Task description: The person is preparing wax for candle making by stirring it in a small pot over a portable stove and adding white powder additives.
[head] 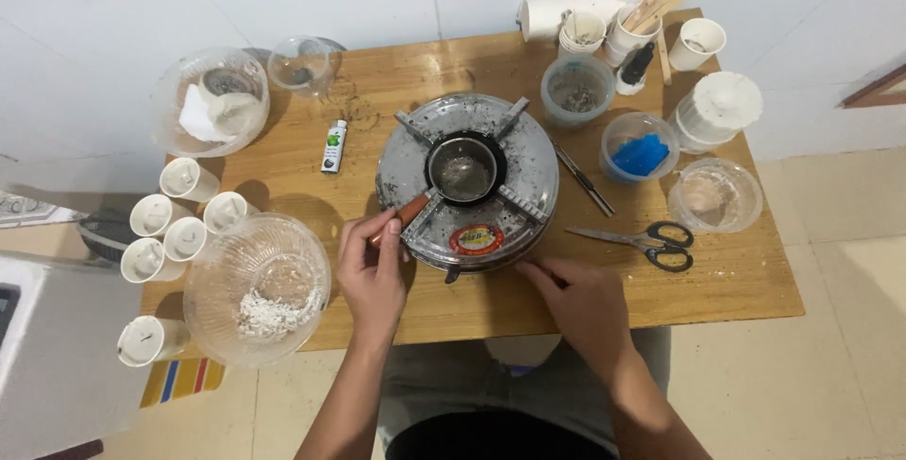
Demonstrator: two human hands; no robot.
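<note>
Wooden table (pixel 736 281): left hand (pixel 373 276) gripping pot handle (pixel 401 215).

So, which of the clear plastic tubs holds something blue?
The small round tub right of the stove, above the scissors; the other tubs hold grey or whitish material.

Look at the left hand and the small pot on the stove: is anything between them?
Nothing visible is. The left hand already grips the brown handle of the small pot, which sits on the round stove. The right hand rests at the stove's front edge, clear of the pot.
</note>
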